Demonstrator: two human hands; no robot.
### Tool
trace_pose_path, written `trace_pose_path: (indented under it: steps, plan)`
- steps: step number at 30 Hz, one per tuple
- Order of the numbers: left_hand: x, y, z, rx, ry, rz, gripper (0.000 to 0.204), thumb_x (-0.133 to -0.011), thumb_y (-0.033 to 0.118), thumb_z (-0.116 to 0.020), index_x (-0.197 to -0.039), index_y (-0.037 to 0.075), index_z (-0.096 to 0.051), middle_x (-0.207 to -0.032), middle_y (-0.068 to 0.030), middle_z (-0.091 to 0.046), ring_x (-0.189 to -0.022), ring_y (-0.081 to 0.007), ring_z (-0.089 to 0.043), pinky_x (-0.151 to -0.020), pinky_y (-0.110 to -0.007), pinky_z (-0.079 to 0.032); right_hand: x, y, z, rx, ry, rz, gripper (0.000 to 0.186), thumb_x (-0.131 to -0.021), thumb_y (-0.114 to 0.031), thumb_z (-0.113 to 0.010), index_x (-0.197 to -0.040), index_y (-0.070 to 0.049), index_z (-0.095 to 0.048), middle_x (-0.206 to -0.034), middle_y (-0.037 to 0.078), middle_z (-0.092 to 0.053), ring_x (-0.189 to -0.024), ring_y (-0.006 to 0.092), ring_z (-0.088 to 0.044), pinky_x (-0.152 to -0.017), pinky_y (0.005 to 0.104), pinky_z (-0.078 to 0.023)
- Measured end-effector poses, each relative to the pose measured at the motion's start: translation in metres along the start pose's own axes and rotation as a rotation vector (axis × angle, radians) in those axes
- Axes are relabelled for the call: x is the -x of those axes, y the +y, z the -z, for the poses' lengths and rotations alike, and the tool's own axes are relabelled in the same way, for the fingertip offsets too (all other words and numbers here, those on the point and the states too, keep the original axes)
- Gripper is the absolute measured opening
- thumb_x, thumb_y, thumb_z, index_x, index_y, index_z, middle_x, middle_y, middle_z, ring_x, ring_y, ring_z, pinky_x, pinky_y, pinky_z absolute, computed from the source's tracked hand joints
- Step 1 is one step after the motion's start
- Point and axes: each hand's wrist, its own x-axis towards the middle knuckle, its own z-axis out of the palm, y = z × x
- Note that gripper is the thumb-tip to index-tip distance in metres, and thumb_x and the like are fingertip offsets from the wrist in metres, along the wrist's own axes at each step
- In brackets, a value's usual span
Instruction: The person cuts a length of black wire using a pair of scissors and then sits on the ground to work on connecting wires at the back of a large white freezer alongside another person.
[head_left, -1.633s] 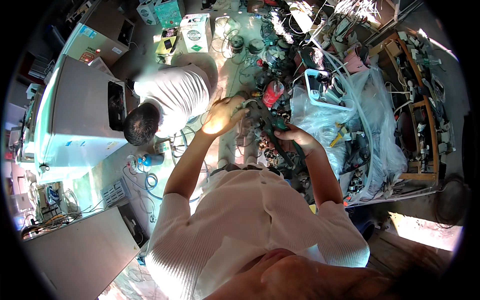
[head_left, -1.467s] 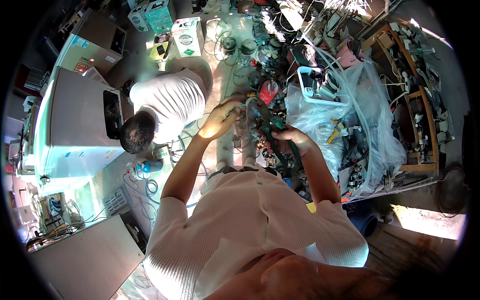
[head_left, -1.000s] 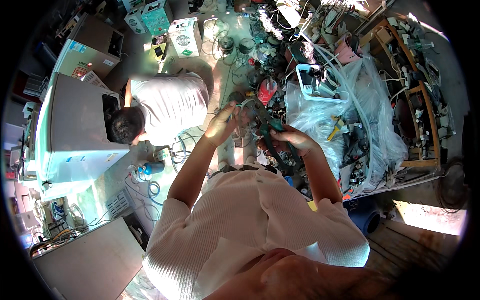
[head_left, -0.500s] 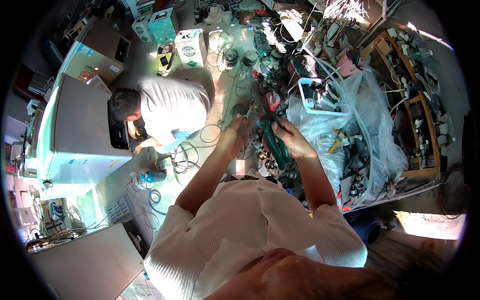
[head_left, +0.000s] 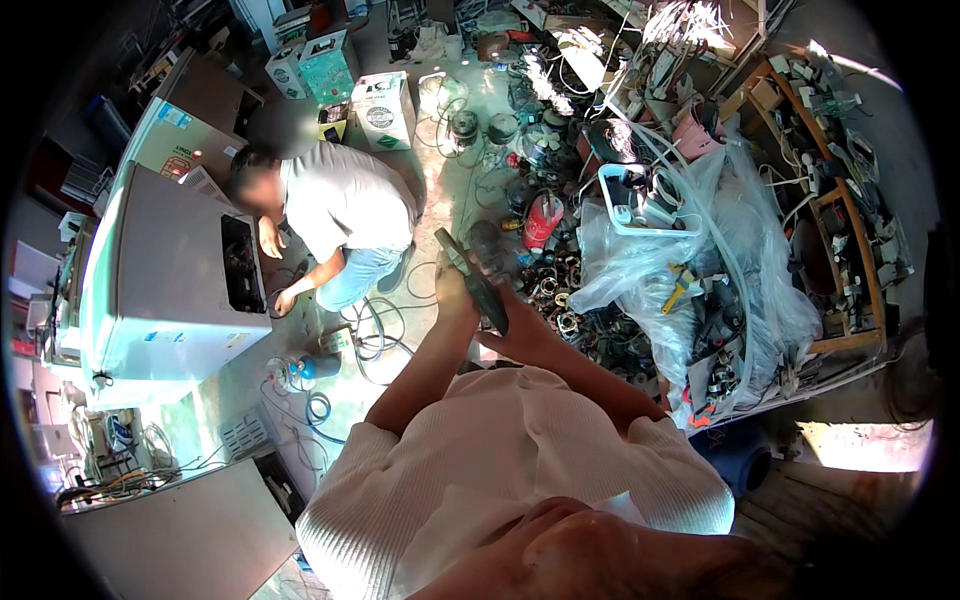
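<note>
Dark green long-handled cutters (head_left: 482, 294) slant up and to the left in front of me, their metal end over my left hand. My right hand (head_left: 510, 325) is closed around the handles at their lower end. Just left of the tool is my left hand (head_left: 453, 297), its fingers curled and partly hidden behind it; what they hold is unclear. A dark, rounded item (head_left: 486, 240) lies beyond the tool's head, and a red cylinder (head_left: 541, 220) stands among the jumbled parts to the right.
A co-worker (head_left: 340, 200) crouches at left by a white appliance (head_left: 160, 300) with a dark opening. Hoses (head_left: 370, 345) and a blue cylinder (head_left: 318, 366) lie below them. Piled parts, plastic sheeting (head_left: 760, 290), a clear tub (head_left: 648, 210) and a wooden rack (head_left: 848, 280) fill the right. Boxes (head_left: 383, 110) stand at the back.
The cutters have swung leftward from pointing up, and my right hand has moved left, close to my left. The co-worker's head has risen from the appliance's opening, with both hands now visible.
</note>
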Motion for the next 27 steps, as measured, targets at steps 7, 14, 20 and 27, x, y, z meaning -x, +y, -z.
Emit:
trace_pose_path:
  steps: [7, 14, 20, 27]
  plan:
    - [0.007, 0.022, -0.023, -0.228, -0.165, -0.123, 0.024, -0.098, 0.032, -0.041, -0.099, 0.010, -0.052, -0.086, 0.0005, -0.055, -0.074, -0.0096, -0.049, -0.065, -0.023, -0.037, -0.004, 0.021, 0.019, -0.871, -0.194, -0.245, 0.026, -0.088, -0.024, -0.062, -0.107, -0.007, -0.056, -0.085, 0.000, -0.057, -0.077, 0.0104, -0.057, -0.068, 0.0302, -0.049]
    - [0.012, 0.042, -0.003, -0.190, -0.292, -0.117, 0.019, -0.097, 0.023, -0.045, -0.102, 0.006, -0.053, -0.089, -0.0039, -0.059, -0.079, -0.0106, -0.055, -0.066, -0.021, -0.041, -0.003, 0.011, 0.036, -0.631, 0.046, -0.241, 0.027, -0.091, -0.030, -0.057, -0.106, -0.008, -0.060, -0.080, -0.002, -0.054, -0.069, 0.0091, -0.050, -0.070, 0.0282, -0.045]
    - [0.020, 0.042, 0.000, -0.277, -0.389, -0.293, 0.012, -0.095, 0.017, -0.051, -0.088, 0.008, -0.050, -0.081, 0.0002, -0.055, -0.069, -0.0059, -0.046, -0.063, -0.020, -0.037, 0.015, 0.018, 0.041, -0.672, -0.151, -0.281, 0.032, -0.091, -0.025, -0.058, -0.113, -0.002, -0.055, -0.082, 0.002, -0.061, -0.072, 0.0089, -0.054, -0.069, 0.0276, -0.047]
    - [0.034, 0.046, -0.004, -0.651, -0.288, -0.553, 0.015, -0.090, 0.015, -0.060, -0.085, 0.005, -0.050, -0.070, 0.0014, -0.054, -0.063, -0.0046, -0.047, -0.057, -0.021, -0.039, 0.021, 0.007, 0.030, -0.219, -0.113, -0.113, 0.045, -0.088, -0.020, -0.058, -0.125, 0.003, -0.046, -0.102, 0.010, -0.065, -0.092, 0.0150, -0.060, -0.082, 0.0307, -0.046]
